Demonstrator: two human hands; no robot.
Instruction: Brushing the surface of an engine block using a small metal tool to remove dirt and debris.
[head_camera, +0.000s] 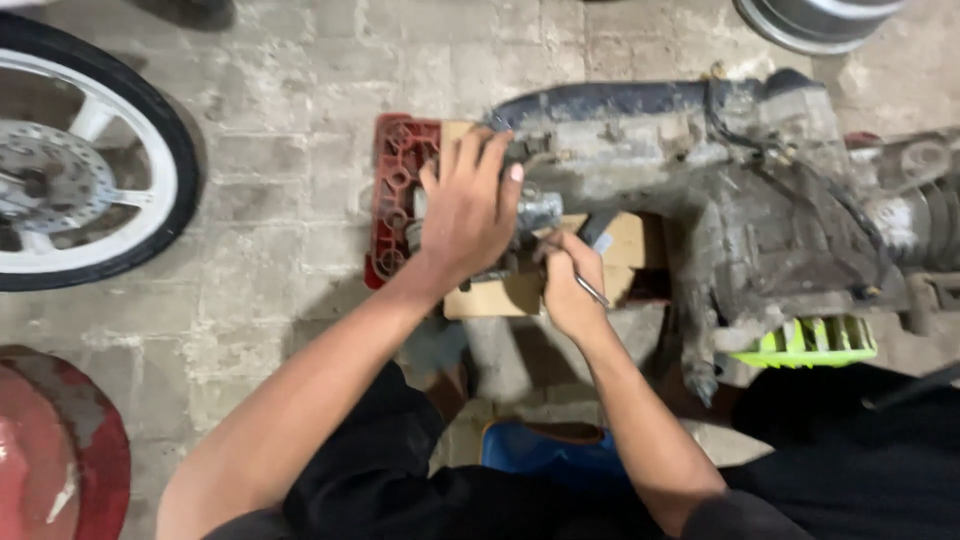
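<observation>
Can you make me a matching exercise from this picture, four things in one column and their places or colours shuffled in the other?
Things:
1. wheel
2. engine
3. left hand
4. right hand

Descriptions:
A. grips a thin metal tool
B. white spokes, far left on the floor
C. palm down on the engine's left end
D. grimy grey, with a bright green finned part

Pairs: 1-B, 2-D, 3-C, 4-A

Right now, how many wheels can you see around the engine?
2: a wheel with tyre and brake disc at far left, and a bare metal rim cut off at the top right. Others may lie outside the view.
</observation>
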